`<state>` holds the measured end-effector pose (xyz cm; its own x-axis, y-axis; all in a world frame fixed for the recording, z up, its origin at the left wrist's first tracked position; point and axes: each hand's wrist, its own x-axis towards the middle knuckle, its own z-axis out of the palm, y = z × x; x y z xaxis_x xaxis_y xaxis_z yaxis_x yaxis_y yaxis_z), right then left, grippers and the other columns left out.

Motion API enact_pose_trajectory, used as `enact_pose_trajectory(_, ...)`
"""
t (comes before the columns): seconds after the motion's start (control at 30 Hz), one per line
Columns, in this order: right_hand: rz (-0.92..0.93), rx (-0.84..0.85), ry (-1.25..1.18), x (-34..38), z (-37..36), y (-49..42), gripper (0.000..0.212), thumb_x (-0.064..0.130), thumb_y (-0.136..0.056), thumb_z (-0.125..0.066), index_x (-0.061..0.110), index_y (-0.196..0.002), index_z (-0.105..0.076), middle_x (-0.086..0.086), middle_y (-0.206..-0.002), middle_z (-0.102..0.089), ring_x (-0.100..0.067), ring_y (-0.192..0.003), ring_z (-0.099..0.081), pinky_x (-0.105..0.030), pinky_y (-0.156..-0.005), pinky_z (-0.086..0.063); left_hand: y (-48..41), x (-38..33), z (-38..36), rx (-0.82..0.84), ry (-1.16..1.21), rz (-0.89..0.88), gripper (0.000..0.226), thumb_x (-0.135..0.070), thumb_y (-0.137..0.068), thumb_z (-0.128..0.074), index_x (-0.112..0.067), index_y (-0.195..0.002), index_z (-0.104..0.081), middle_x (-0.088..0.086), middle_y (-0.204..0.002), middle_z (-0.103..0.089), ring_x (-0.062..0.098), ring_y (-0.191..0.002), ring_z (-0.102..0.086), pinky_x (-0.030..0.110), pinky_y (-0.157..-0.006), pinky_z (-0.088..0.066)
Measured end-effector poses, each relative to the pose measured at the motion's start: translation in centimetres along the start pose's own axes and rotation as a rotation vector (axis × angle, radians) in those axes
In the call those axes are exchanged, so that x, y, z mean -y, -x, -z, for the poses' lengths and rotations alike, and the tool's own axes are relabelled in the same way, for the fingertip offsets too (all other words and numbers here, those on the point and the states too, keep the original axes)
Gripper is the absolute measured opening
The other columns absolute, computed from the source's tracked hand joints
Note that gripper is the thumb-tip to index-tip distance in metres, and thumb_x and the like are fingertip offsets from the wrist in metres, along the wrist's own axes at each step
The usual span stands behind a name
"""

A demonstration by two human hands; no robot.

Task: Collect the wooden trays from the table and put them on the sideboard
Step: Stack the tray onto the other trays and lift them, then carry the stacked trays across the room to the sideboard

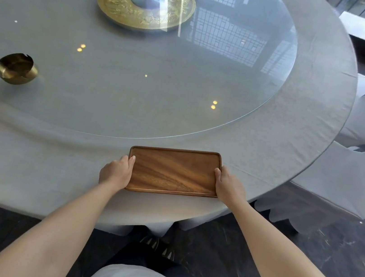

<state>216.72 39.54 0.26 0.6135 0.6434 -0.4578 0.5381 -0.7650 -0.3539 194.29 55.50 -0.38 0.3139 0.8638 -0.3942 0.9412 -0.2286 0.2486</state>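
A rectangular wooden tray (173,171) with a raised rim lies on the grey tablecloth near the round table's (31,158) front edge. My left hand (117,171) clasps its left short side, thumb over the rim. On the opposite short side my right hand (229,185) grips the rim the same way. The tray is level and I cannot tell whether it still rests on the cloth. No other wooden tray and no sideboard are in view.
A glass turntable (228,112) covers the table's middle, with a gold disc (116,5) at its centre. A brass ashtray (16,68) stands at the left. Two cloth-covered chairs (347,186) stand to the right on a dark stone floor.
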Motion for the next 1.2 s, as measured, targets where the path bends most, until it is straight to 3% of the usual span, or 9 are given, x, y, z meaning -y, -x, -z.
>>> enact_pose_trajectory(0.17, -0.012, -0.040, 0.025, 0.3, -0.1, 0.2, 0.044, 0.036, -0.102, -0.019, 0.004, -0.113, -0.048, -0.019, -0.106, -0.064, -0.036, -0.097, -0.060, -0.036, -0.072, -0.040, -0.1, -0.2, 0.2, 0.011, 0.075, 0.032, 0.044, -0.036, -0.100, -0.021, -0.001, -0.101, -0.047, 0.030, -0.113, -0.062, 0.044, -0.105, -0.057, 0.042, -0.086, -0.045)
enact_pose_trajectory(0.3, -0.082, -0.120, -0.011, 0.7, -0.7, 0.3, 0.049, 0.037, -0.101, -0.020, 0.001, -0.105, -0.052, -0.019, -0.103, -0.064, -0.032, -0.085, -0.056, -0.036, -0.071, -0.038, -0.3, -0.8, 0.4, 0.059, 0.126, 0.102, 0.051, -0.039, -0.099, -0.020, 0.003, -0.114, -0.046, 0.029, -0.120, -0.058, 0.042, -0.112, -0.054, 0.042, -0.090, -0.044)
enact_pose_trajectory(0.57, -0.213, -0.081, -0.140, 1.3, -0.4, -0.2, 0.057, 0.041, -0.101, -0.017, 0.000, -0.114, -0.055, -0.020, -0.117, -0.061, -0.036, -0.108, -0.056, -0.041, -0.088, -0.043, -1.0, -1.0, 0.5, 0.131, 0.117, 0.111, 0.062, -0.044, -0.098, -0.019, 0.002, -0.116, -0.055, 0.025, -0.124, -0.058, 0.039, -0.117, -0.052, 0.040, -0.097, -0.042)
enact_pose_trajectory(0.7, -0.211, -0.053, -0.221, 0.8, -0.5, -0.1, 0.056, 0.043, -0.100, -0.018, 0.002, -0.107, -0.055, -0.018, -0.113, -0.061, -0.030, -0.099, -0.055, -0.039, -0.085, -0.040, -1.3, -0.7, 0.4, 0.143, 0.097, 0.074, 0.063, -0.046, -0.098, -0.018, 0.002, -0.116, -0.055, 0.026, -0.124, -0.058, 0.039, -0.117, -0.052, 0.040, -0.096, -0.042)
enact_pose_trajectory(0.83, -0.233, -0.075, -0.264, 0.5, -0.6, 0.5, 0.051, 0.044, -0.100, -0.019, 0.006, -0.089, -0.051, -0.011, -0.095, -0.056, -0.024, -0.086, -0.049, -0.037, -0.080, -0.039, -2.2, -0.9, 0.8, 0.143, 0.085, 0.019, 0.064, -0.047, -0.098, -0.019, 0.003, -0.112, -0.056, 0.025, -0.120, -0.060, 0.039, -0.114, -0.054, 0.039, -0.093, -0.042)
enact_pose_trajectory(0.97, -0.312, -0.129, -0.388, -0.6, -0.1, 1.8, 0.058, 0.047, -0.099, -0.020, 0.002, -0.107, -0.056, -0.015, -0.108, -0.060, -0.026, -0.090, -0.051, -0.036, -0.079, -0.037, -3.4, -2.9, 1.3, 0.151, 0.102, -0.082, 0.064, -0.049, -0.097, -0.021, 0.004, -0.106, -0.056, 0.025, -0.117, -0.061, 0.039, -0.111, -0.055, 0.040, -0.090, -0.043)
enact_pose_trajectory(1.07, -0.406, -0.203, -0.457, -2.2, 1.0, 3.3, 0.059, 0.047, -0.099, -0.020, 0.002, -0.117, -0.055, -0.017, -0.118, -0.059, -0.032, -0.106, -0.055, -0.037, -0.081, -0.038, -3.7, -6.2, 1.4, 0.162, 0.117, -0.194, 0.063, -0.049, -0.096, -0.024, 0.003, -0.105, -0.057, 0.023, -0.115, -0.062, 0.039, -0.110, -0.055, 0.039, -0.087, -0.042)
enact_pose_trajectory(1.2, -0.555, -0.326, -0.543, -5.8, 3.2, 6.3, 0.060, 0.048, -0.098, -0.021, 0.002, -0.117, -0.054, -0.018, -0.120, -0.059, -0.034, -0.108, -0.056, -0.041, -0.089, -0.043, -2.7, -12.6, 1.2, 0.196, 0.124, -0.377, 0.059, -0.048, -0.097, -0.026, 0.000, -0.104, -0.059, 0.021, -0.113, -0.064, 0.037, -0.106, -0.057, 0.036, -0.078, -0.037)
